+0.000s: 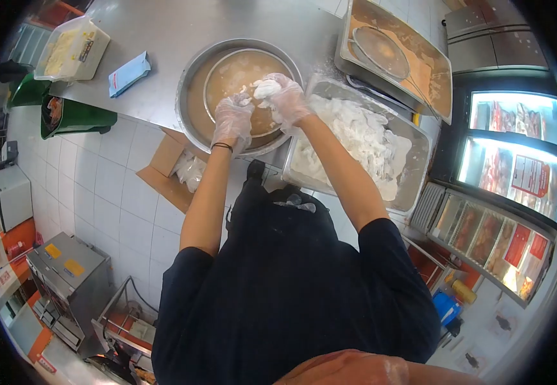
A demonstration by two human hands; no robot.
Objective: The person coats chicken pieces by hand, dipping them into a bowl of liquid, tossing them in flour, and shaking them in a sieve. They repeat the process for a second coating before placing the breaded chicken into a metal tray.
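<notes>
1. Presently both hands are over the big steel bowl (192, 96) on the counter (163, 38), each in a thin clear glove.
2. Right hand (286, 97): fingers curled round a white lump (264, 87), floury or doughy. It is held above the bowl's right side, close to the rim.
3. Left hand (232, 119): palm down, fingers bent toward the same lump, tips touching it or very nearly. Cannot tell whether it grips. A dark band (222, 146) is on the wrist.
4. The two hands are close together, with their fingertips meeting at the lump.
5. Inside the big bowl sits a smaller round pan (236, 64) of cloudy brown liquid. More brown liquid fills the ring between the two.
6. Just right of the bowl and touching it is a rectangular steel tray (419, 151) heaped with white, flour-coated pieces (362, 135). The right forearm crosses its near-left corner.
7. Far right: a second tray (435, 70) with a tan coating, and a round wire sieve (381, 50) lying in it.
8. Far left on the counter are a lidded plastic tub (73, 48) of pale contents and, nearer the bowl, a blue packet (129, 72).
9. Below the counter edge an open cardboard box (163, 172) with clear bags stands on the tiled floor. A green bin (76, 119) is to its left.
10. At the right edge there is a lit display case (515, 160).
11. The person wears a dark top.
</notes>
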